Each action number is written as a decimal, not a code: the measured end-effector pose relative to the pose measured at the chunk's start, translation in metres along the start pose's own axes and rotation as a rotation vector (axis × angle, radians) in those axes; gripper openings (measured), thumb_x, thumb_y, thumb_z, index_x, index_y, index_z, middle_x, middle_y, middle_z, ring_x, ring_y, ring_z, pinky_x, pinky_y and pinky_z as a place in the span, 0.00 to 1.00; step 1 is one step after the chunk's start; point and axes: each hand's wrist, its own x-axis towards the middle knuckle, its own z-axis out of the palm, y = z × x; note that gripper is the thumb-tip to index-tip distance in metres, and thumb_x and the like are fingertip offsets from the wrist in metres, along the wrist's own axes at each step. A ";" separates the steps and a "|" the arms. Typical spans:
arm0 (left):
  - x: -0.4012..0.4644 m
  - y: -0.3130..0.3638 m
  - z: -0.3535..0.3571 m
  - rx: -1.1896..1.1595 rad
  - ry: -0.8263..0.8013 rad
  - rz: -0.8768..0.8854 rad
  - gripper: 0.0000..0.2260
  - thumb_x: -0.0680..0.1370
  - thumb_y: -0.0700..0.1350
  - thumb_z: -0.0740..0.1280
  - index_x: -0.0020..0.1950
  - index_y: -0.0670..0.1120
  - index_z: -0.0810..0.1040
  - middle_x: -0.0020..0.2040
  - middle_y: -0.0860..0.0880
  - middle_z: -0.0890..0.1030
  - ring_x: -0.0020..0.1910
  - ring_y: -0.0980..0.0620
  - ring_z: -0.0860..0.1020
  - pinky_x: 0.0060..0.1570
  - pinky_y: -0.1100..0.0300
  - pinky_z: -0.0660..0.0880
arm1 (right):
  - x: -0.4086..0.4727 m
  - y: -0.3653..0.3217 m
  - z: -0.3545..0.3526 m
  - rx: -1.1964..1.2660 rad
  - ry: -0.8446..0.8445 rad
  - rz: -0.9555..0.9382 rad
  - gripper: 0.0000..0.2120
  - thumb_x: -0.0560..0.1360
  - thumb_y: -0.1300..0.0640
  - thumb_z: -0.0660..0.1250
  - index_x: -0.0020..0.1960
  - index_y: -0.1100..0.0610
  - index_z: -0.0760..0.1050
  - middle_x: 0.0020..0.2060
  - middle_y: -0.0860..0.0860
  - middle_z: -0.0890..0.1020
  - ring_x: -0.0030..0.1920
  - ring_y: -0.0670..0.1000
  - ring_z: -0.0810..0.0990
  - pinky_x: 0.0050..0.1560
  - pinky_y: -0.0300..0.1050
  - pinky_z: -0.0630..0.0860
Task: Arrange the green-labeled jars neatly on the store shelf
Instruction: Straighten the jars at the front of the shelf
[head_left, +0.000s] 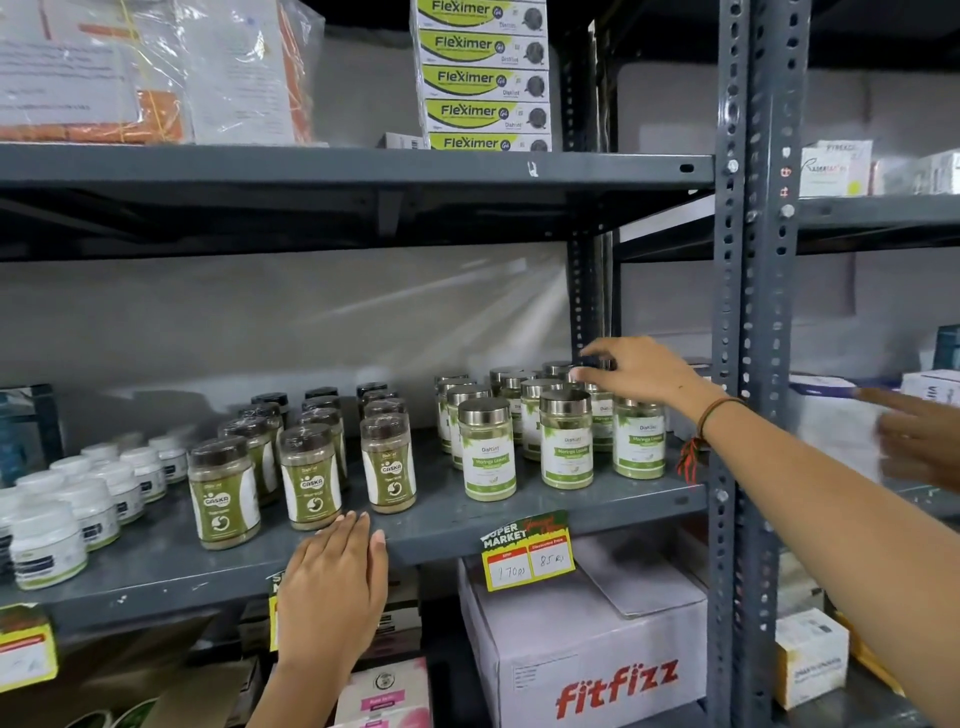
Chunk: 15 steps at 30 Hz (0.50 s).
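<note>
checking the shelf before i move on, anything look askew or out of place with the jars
Nothing is tipped or spilled. The silver-lidded green-labeled jars stand upright but in staggered, uneven rows, where the right hand reaches over the back ones. The left hand rests on the shelf edge.

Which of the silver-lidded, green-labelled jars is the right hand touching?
The right hand rests its fingertips on a back-row silver-lidded jar by the rear upright; the front three jars stand untouched.
</note>
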 end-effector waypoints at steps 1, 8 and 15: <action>0.000 0.000 0.000 0.001 0.000 0.001 0.22 0.79 0.52 0.55 0.56 0.40 0.82 0.53 0.43 0.84 0.54 0.46 0.81 0.57 0.49 0.73 | 0.000 -0.006 0.000 0.033 -0.036 -0.021 0.34 0.75 0.32 0.62 0.72 0.52 0.73 0.63 0.55 0.82 0.62 0.56 0.80 0.60 0.53 0.77; 0.000 0.000 -0.001 0.000 -0.001 0.005 0.22 0.79 0.53 0.54 0.56 0.40 0.82 0.53 0.43 0.84 0.54 0.46 0.81 0.57 0.49 0.74 | 0.002 -0.026 0.013 -0.001 -0.243 -0.044 0.33 0.71 0.36 0.71 0.70 0.51 0.75 0.66 0.51 0.80 0.64 0.54 0.78 0.64 0.50 0.74; 0.001 -0.002 0.001 -0.008 0.004 0.004 0.21 0.79 0.52 0.55 0.56 0.40 0.82 0.53 0.43 0.84 0.54 0.46 0.81 0.57 0.49 0.73 | 0.006 -0.023 0.016 0.008 -0.192 -0.049 0.30 0.69 0.36 0.73 0.65 0.52 0.79 0.60 0.50 0.83 0.59 0.52 0.80 0.62 0.50 0.76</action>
